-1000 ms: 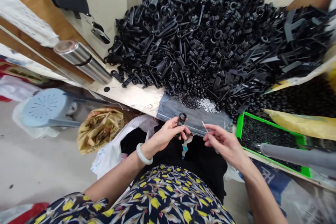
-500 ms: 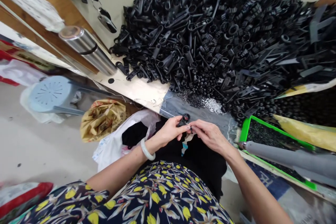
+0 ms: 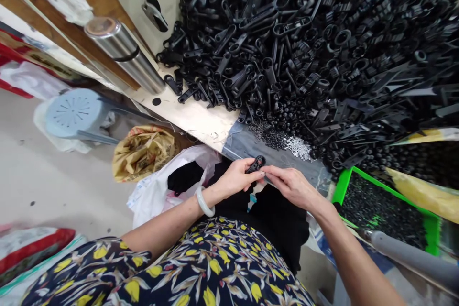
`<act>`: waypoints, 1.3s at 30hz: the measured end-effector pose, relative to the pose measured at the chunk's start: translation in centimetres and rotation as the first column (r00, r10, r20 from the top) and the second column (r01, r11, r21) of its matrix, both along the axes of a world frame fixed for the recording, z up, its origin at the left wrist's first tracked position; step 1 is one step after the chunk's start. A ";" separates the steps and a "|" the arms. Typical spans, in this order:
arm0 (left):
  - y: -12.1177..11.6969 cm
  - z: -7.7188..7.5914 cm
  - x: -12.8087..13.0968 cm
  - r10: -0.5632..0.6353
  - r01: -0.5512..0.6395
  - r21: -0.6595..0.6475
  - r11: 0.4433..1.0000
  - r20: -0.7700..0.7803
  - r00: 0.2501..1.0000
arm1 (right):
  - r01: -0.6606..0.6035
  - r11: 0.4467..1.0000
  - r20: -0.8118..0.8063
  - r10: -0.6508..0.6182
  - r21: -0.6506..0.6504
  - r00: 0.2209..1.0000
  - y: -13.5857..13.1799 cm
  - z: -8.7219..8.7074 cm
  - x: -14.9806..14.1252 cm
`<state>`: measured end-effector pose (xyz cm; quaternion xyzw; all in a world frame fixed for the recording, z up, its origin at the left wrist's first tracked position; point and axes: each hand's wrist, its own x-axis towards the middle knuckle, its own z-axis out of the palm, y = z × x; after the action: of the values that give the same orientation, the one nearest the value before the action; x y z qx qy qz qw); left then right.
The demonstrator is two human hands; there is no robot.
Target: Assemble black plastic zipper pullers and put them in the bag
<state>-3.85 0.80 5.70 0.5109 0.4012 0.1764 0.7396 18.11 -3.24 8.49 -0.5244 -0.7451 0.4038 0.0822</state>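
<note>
My left hand (image 3: 239, 176) is closed around a small black plastic part (image 3: 256, 163) with a ring-shaped end, held above my lap at the table's front edge. The fingertips of my right hand (image 3: 289, 182) are pinched together against the near end of that part; whatever sits between them is too small to make out. Just beyond my hands, on a grey cloth (image 3: 244, 142), lie a little heap of silver pins (image 3: 299, 147) and small dark pieces (image 3: 274, 138). Behind these rises a large pile of black plastic parts (image 3: 265, 43).
A steel thermos (image 3: 125, 55) stands on the table at the left. To the right are a green tray (image 3: 433, 229) of small black pieces and a grey cylindrical tool (image 3: 412, 253). A brown sack (image 3: 143, 153), a white bag (image 3: 150, 196) and a blue stool (image 3: 73, 112) are at the left.
The black part has turned in my left hand, and its ring end tips differently. A thin shiny pin seen at my right fingertips no longer shows. The whole view has shifted slightly.
</note>
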 end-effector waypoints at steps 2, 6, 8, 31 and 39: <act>0.0 0.0 0.0 -0.002 0.002 0.009 1.000 -0.007 1.000 | 0.001 1.000 0.008 -0.001 0.004 1.000 0.0 0.1 -0.1; 0.1 0.1 0.1 -0.004 0.004 0.001 1.000 -0.015 1.000 | 0.005 1.000 0.005 -0.005 -0.009 1.000 0.1 0.2 -0.1; 0.2 0.2 0.1 -0.004 0.004 0.002 1.000 -0.030 1.000 | 0.002 1.000 0.001 -0.002 -0.014 1.000 0.1 0.1 -0.1; 0.6 1.0 0.1 -0.048 0.052 0.036 0.998 -0.108 0.993 | -0.038 0.995 0.112 0.028 0.088 0.993 -0.1 0.0 0.3; 0.6 0.6 0.1 -0.026 0.039 0.106 0.994 -0.119 0.993 | -0.021 0.997 0.135 0.011 0.073 0.991 -0.3 0.1 0.0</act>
<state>-3.73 1.42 6.33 0.5662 0.4255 0.1557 0.6886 18.11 -3.51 8.61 -0.5408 -0.7678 0.3402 0.0482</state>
